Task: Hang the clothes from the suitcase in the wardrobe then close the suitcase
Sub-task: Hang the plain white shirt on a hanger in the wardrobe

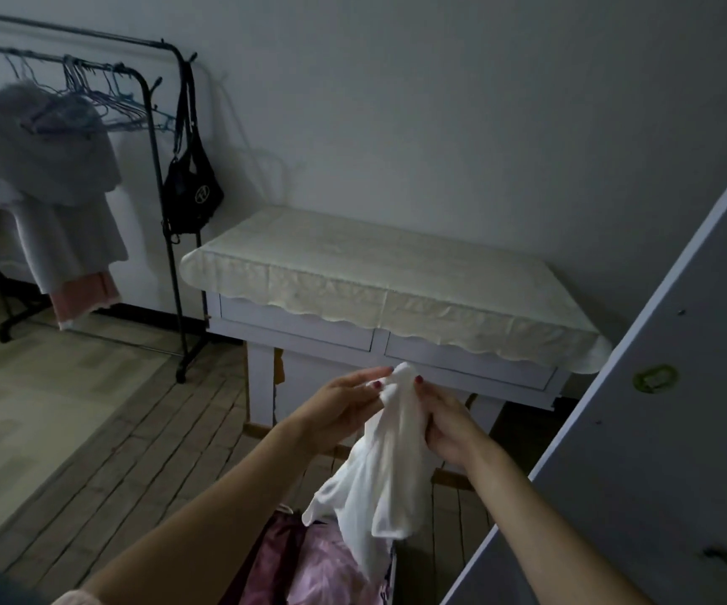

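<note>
A white garment [385, 465] hangs in the air in front of me. My left hand [344, 403] pinches its top edge from the left, and my right hand [444, 423] grips the same bunched top from the right. Below it, at the bottom of the view, lie pink and dark red satin clothes [309, 565]; the suitcase under them is hidden. A black clothes rack [165, 137] stands at the far left with empty wire hangers [108, 93] and a grey fluffy garment [43, 137] hanging over a pale one.
A white table [291, 329] with a cream cloth [379, 268] stands against the wall straight ahead. A black bag [191, 189] hangs on the rack's end post. A grey door panel [658, 430] rises at the right. The floor is wooden planks.
</note>
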